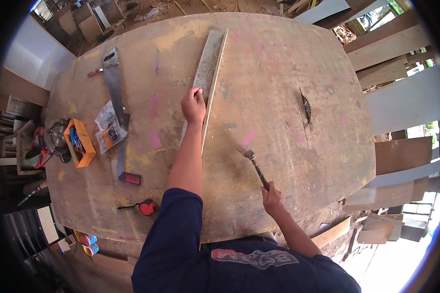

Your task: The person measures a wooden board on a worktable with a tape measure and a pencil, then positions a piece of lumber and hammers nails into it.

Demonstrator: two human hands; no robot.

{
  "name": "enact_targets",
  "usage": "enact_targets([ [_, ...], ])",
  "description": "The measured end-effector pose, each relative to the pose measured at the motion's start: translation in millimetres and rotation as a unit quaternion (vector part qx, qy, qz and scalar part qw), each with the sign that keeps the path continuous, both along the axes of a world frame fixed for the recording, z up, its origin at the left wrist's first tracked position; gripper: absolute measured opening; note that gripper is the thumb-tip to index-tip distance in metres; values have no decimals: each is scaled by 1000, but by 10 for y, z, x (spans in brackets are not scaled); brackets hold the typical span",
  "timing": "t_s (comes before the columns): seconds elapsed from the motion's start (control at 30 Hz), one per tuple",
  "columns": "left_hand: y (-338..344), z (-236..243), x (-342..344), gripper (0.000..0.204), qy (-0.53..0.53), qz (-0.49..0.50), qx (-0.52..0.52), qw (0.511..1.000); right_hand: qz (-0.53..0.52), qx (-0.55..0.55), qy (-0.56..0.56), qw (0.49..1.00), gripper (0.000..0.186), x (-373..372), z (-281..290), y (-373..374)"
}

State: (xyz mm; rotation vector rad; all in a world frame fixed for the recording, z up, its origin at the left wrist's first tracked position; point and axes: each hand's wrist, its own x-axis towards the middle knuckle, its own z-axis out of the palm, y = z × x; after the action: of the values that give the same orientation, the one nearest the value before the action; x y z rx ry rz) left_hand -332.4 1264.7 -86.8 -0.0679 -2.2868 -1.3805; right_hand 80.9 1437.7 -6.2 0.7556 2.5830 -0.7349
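A long, narrow grey board [208, 58] lies lengthwise on the wooden worktable [269, 63], with a thin pale edge running down its right side. My left hand [194, 106] is on the board about midway along, thumb and fingers pinched together. Whatever is between those fingertips is too small to make out. To the right and nearer to me, my right hand [274, 199] is wrapped round the handle of a hammer [259, 171]. The hammer's head is raised toward the middle of the table, apart from the board.
A circular saw blade [306, 110] sticks up through the tabletop at right. On the left lie a handsaw [113, 83], a try square [122, 161], plastic packets [110, 128], an orange box [85, 146], a power tool [58, 139] and a red tape measure [146, 208].
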Motion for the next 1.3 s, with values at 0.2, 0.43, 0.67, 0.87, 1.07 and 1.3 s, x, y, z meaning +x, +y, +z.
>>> enact_targets([
  [0.2, -6, -115, -7, 9, 4, -9, -42, 999, -31, -62, 42, 997, 33, 10, 41, -3],
  [0.43, -22, -122, -56, 4, 36, -28, -76, 996, -25, -126, 182, 975, 28, -1069, 465, -150],
  [0.67, -59, -103, -69, 4, 27, -42, -102, 993, 46, -49, 301, 951, 31, -2466, 562, -395],
  [0.87, -31, -77, -65, 6, 45, -40, -93, 994, 82, 16, 257, 963, 36, -2651, 109, -353],
  [1.07, -24, -73, -49, 7, 56, -34, -91, 994, 80, 8, 256, 963, 41, -2713, 125, -386],
  [1.3, -59, -171, -115, 7, 36, -35, -114, 992, 75, 18, 322, 944, 39, -2718, 169, -447],
])
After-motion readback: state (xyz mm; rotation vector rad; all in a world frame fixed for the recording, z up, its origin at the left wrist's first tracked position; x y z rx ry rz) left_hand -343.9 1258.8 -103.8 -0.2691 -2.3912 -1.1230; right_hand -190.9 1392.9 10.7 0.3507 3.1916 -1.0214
